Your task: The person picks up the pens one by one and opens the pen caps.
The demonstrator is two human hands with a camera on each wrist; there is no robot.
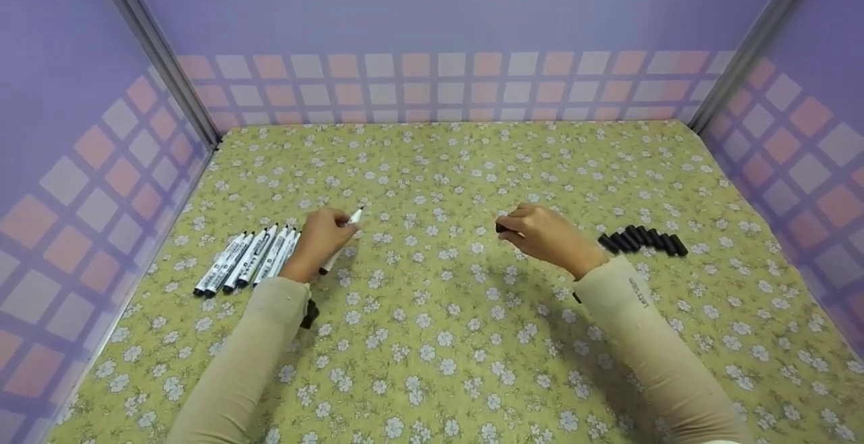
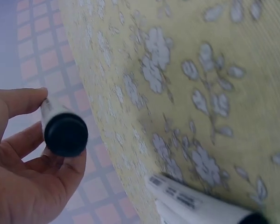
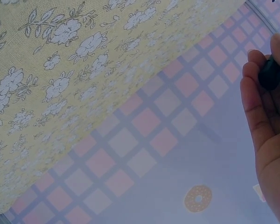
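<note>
In the head view my left hand (image 1: pixel 325 236) pinches a white marker (image 1: pixel 355 216) whose dark uncapped tip points forward and right. The left wrist view shows that marker's black rear end (image 2: pixel 66 135) between thumb and fingers. Across from it, my right hand (image 1: pixel 540 233) holds a black marker cap (image 1: pixel 501 227) between thumb and fingertips; in the right wrist view the cap (image 3: pixel 269 74) lies against the fingers. The two hands are well apart. Beside my left hand lie several white markers (image 1: pixel 246 258) in a slanted row, tips forward, partly hidden by the hand.
Several black caps (image 1: pixel 641 239) lie in a row to the right of my right hand. A flowered yellow cloth (image 1: pixel 432 336) covers the table. Purple walls with a pink and white checked band (image 1: pixel 418 86) enclose the back and both sides.
</note>
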